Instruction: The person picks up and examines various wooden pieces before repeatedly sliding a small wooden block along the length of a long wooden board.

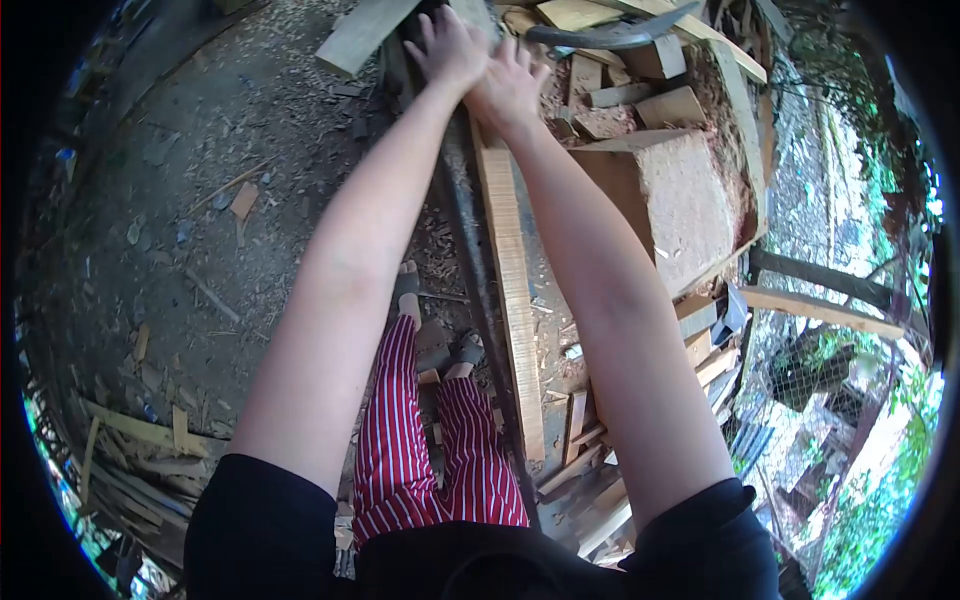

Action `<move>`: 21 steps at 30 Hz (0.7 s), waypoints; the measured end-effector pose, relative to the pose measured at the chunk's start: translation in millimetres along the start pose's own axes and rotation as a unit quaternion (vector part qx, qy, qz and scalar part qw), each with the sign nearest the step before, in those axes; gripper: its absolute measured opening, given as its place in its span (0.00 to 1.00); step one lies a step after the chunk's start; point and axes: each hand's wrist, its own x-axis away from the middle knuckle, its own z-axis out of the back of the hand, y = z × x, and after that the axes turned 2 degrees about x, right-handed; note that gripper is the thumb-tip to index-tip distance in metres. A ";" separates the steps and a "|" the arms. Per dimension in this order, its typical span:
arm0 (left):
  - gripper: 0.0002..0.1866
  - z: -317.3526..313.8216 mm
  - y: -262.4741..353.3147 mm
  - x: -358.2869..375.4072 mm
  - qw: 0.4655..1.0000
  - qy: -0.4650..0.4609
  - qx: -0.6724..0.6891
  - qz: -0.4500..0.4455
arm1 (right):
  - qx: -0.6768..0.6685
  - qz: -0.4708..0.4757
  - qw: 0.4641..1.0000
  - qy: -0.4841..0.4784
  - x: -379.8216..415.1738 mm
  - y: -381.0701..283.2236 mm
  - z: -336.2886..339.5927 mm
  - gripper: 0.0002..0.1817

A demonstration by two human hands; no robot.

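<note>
Both arms stretch forward along a long, pale wooden plank (511, 270) that lies lengthwise on a bench edge. My left hand (450, 52) is near the far end of the plank, fingers spread, slightly blurred. Right beside it and touching or overlapping it, my right hand (507, 84) lies over the plank with fingers apart. Neither hand is seen wrapped around anything. The plank's surface under the palms is hidden.
A short board (365, 38) juts out left of the hands. On the right are a large wood block (685, 205), a dark curved object (615, 36), offcuts and shavings. Wood chips litter the dirt ground (190, 220). A wire fence (800, 385) stands further right.
</note>
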 end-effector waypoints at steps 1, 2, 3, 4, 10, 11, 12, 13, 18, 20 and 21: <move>0.37 -11.3 -7.7 -8.1 0.999 0.003 -0.033 0.012 | 0.003 -0.005 1.000 -0.003 0.8 0.3 2.8 0.27; 0.37 -21.8 -16.4 -8.4 0.997 0.008 -0.070 0.025 | -0.036 -0.011 0.999 -0.004 3.4 -1.6 6.6 0.26; 0.38 -29.6 -23.8 -0.7 0.998 0.017 -0.060 0.024 | -0.078 -0.018 0.997 -0.004 7.6 -3.8 9.3 0.26; 0.38 -21.2 -17.5 14.0 0.997 0.018 -0.065 0.023 | -0.082 -0.018 0.996 -0.003 19.3 -3.7 11.3 0.26; 0.38 14.3 17.5 226.5 0.998 -0.018 0.041 -0.036 | -0.080 -0.032 0.996 -0.032 214.2 5.3 28.7 0.33; 0.38 20.4 21.9 268.1 0.997 -0.035 0.048 -0.043 | -0.092 -0.045 0.992 -0.067 255.5 7.2 34.4 0.33; 0.38 30.3 32.5 309.2 0.996 -0.045 0.064 -0.041 | -0.098 -0.055 0.989 -0.100 296.7 9.8 39.8 0.31; 0.39 38.4 41.2 347.6 0.995 -0.070 0.063 -0.017 | -0.104 -0.059 0.988 -0.094 335.9 10.3 45.7 0.28; 0.41 69.7 52.3 501.1 0.984 -0.167 0.040 0.043 | -0.111 -0.036 0.979 -0.169 483.3 11.1 72.3 0.29; 0.42 75.9 51.3 513.7 0.977 -0.197 0.047 0.061 | -0.105 -0.014 0.980 -0.171 493.7 10.9 76.2 0.29; 0.42 75.4 50.5 505.6 0.979 -0.191 0.048 0.047 | -0.100 -0.006 0.981 -0.165 486.0 12.9 75.0 0.29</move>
